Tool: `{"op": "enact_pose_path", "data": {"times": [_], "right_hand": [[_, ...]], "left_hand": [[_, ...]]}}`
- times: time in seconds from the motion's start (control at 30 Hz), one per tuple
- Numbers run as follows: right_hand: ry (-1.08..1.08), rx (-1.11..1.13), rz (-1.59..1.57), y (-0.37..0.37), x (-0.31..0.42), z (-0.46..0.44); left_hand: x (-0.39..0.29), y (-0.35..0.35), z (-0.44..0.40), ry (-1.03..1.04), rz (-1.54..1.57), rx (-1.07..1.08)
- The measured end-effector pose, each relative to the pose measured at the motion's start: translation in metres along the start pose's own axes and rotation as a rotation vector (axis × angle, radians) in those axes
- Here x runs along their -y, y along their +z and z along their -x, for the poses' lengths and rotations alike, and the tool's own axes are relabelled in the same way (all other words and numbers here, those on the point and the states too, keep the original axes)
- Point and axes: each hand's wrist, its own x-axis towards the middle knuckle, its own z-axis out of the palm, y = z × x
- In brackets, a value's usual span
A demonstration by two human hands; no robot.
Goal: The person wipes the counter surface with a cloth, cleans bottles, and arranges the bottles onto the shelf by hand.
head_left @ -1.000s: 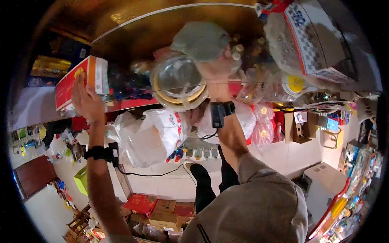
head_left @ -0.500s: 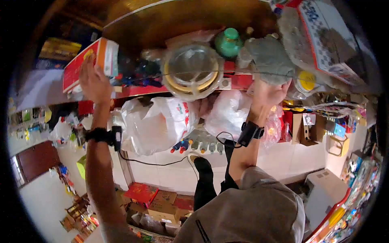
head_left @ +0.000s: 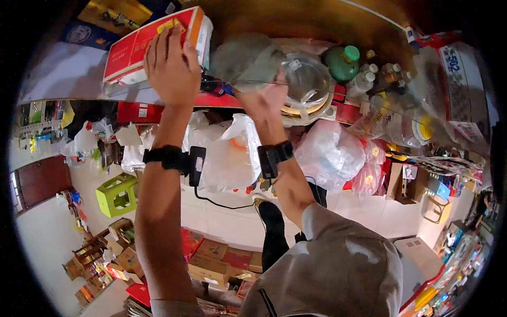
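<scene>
My left hand (head_left: 174, 71) lies on top of a red and white box (head_left: 127, 57) with an orange edge, its fingers stretched out flat. In my right hand (head_left: 266, 103) is a grey-green cloth (head_left: 245, 61), blurred by motion, which hides most of the fingers. The cloth is just right of the box, over the shelf. Right beside it stands a round, plastic-wrapped stack of lidded containers (head_left: 306, 79). A green bottle (head_left: 342, 62) stands behind that stack.
Small clear bottles (head_left: 363, 82) and a large white carton (head_left: 465, 84) occupy the shelf's right side. White plastic bags (head_left: 227, 153) and a pinkish bag (head_left: 332, 153) hang or sit below its front edge. A green stool (head_left: 117, 194) and cardboard boxes (head_left: 214, 264) are on the floor.
My right hand has swept left with the cloth, from beyond the green bottle to beside the box. My left hand stays on the box. The view has shifted left.
</scene>
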Motion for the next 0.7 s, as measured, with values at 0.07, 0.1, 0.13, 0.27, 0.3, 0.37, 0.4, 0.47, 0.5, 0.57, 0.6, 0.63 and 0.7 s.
{"op": "enact_pose_path", "data": {"times": [0.07, 0.1, 0.13, 0.27, 0.3, 0.37, 0.4, 0.47, 0.5, 0.57, 0.6, 0.63, 0.7], "right_hand": [[0.210, 0.033, -0.205, -0.003, -0.026, -0.013], [0.235, 0.106, -0.191, -0.002, -0.042, -0.015], [0.240, 0.106, -0.190, 0.001, -0.058, -0.019], [0.339, 0.126, -0.334, -0.011, -0.114, -0.041], [0.347, 0.159, -0.366, -0.012, -0.116, -0.041], [0.382, 0.100, -0.394, -0.010, -0.105, -0.036], [0.425, 0.045, -0.424, -0.002, -0.098, -0.030], [0.431, 0.007, -0.415, 0.008, -0.069, -0.009], [0.414, 0.037, -0.367, 0.005, -0.049, 0.000], [0.287, 0.054, -0.163, -0.004, -0.011, 0.011], [0.269, 0.057, -0.157, 0.003, 0.012, 0.019], [0.248, 0.000, -0.211, 0.009, 0.037, 0.032], [0.174, 0.127, -0.243, 0.015, 0.087, 0.057]], "left_hand": [[-0.001, 0.000, -0.001, -0.016, 0.003, -0.019], [0.000, 0.002, -0.001, -0.008, 0.005, -0.033], [0.002, 0.002, 0.000, -0.010, 0.001, -0.035], [0.004, 0.003, 0.000, -0.003, -0.008, -0.043], [0.004, 0.002, 0.000, 0.001, 0.000, -0.033], [0.001, -0.001, 0.000, -0.003, -0.006, -0.005], [0.001, -0.001, 0.000, 0.001, 0.000, -0.007], [0.000, -0.004, -0.002, 0.015, 0.000, 0.022], [0.001, -0.005, -0.002, 0.003, 0.003, 0.052], [0.002, -0.006, -0.003, 0.019, 0.020, 0.054], [-0.001, -0.007, -0.005, 0.032, 0.019, 0.058], [-0.003, -0.011, -0.006, 0.028, -0.006, 0.093], [-0.003, -0.009, -0.004, 0.046, 0.000, 0.074]]}}
